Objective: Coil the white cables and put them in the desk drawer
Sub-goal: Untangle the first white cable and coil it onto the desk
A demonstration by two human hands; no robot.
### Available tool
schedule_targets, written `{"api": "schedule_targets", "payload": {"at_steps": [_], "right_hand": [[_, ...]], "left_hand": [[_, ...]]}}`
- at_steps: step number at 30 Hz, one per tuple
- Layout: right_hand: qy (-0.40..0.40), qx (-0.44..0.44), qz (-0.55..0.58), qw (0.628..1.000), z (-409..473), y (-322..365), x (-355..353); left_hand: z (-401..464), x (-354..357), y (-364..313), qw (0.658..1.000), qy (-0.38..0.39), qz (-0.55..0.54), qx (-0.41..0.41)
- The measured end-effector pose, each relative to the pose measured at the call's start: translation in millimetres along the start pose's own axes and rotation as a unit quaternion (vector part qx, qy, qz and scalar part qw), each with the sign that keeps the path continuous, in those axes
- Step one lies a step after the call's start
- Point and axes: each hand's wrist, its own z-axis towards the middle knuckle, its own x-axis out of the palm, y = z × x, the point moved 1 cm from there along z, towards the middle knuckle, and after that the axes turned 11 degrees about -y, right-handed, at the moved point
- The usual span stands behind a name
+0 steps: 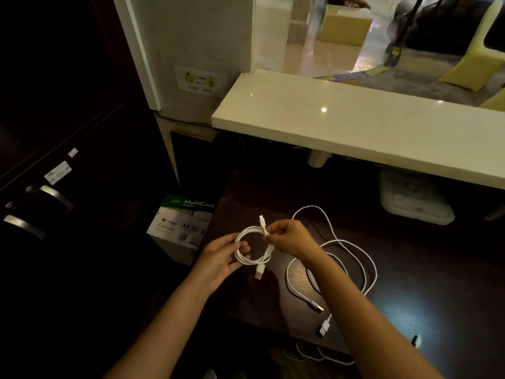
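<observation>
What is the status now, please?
Left hand grips small coiled white cable; right hand pinches its end. Loose long white cable on dark wooden desk. No obstruction visible.

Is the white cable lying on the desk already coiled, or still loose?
Still loose. The cable on the desk lies in wide, uneven loops, with its plugs lying free.

Head camera looks steeply down, close over desk [410, 283].

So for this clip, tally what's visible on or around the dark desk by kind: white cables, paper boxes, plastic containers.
White cables: 2, the coiled cable held by the left hand and right hand, and the loose cable on the desk
Paper boxes: 1, the MultiCopy box
Plastic containers: 1, the white container
Total: 4
</observation>
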Motion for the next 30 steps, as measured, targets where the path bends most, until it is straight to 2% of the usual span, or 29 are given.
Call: {"api": "schedule_targets", "payload": {"at_steps": [2,8,14,21,26,30], "right_hand": [[0.019,0.027,0.031,0.999,4,-4,4],[-0.032,0.094,0.051,0.994,28,-30,30],[-0.042,0.122,0.047,0.991,49,-50,57],[-0.091,0.060,-0.050,0.993,59,-63,75],[-0.112,0.002,-0.136,0.984,57,-70,81],[-0.132,-0.062,-0.183,0.972,52,-72,81]], "left_hand": [[8,-7,3,0.999,-0.004,0.049,0.021],[47,-10,12,0.975,-0.091,0.175,0.099],[89,-17,15,0.905,-0.171,0.325,0.212],[116,-25,15,0.827,-0.145,0.446,0.309],[126,-28,20,0.764,-0.158,0.500,0.376],[131,-33,24,0.748,-0.156,0.519,0.384]]}}
